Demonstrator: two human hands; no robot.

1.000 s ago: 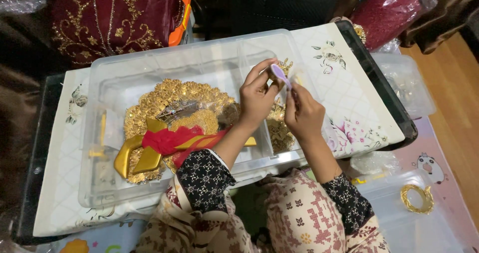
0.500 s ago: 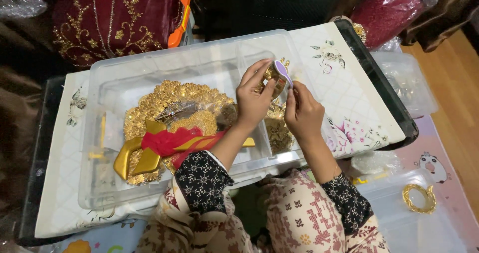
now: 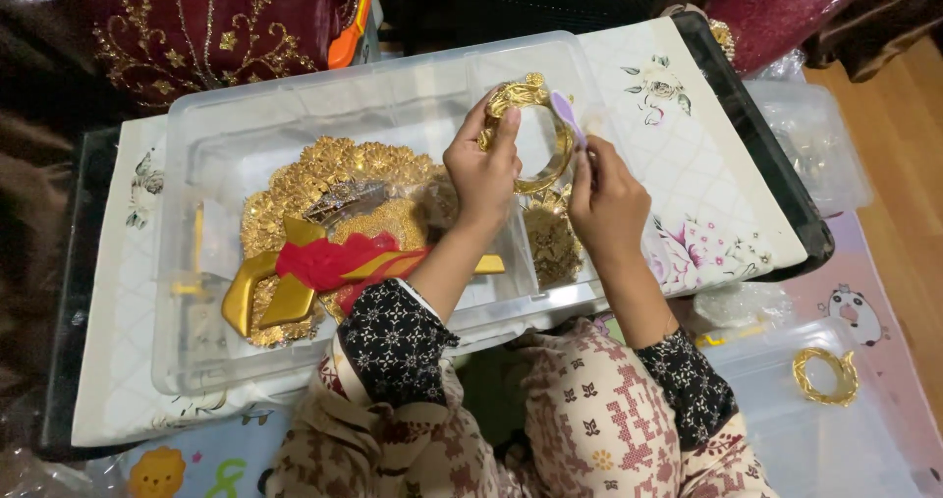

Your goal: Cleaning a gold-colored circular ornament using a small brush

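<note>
My surface (image 3: 717, 223) carries a clear plastic bin (image 3: 196, 164), and in it lie a big gold filigree ornament (image 3: 324, 174) with a red ribbon (image 3: 329, 260) over a gold bow (image 3: 257, 297). A second clear bin (image 3: 786, 449) at my right holds a gold ring-shaped bangle (image 3: 825, 375). Above the first bin my left hand (image 3: 483, 169) is curled shut on a gold bangle (image 3: 535, 135). My right hand (image 3: 607, 198) pinches a small lilac tag (image 3: 564, 113) touching that bangle's rim
</note>
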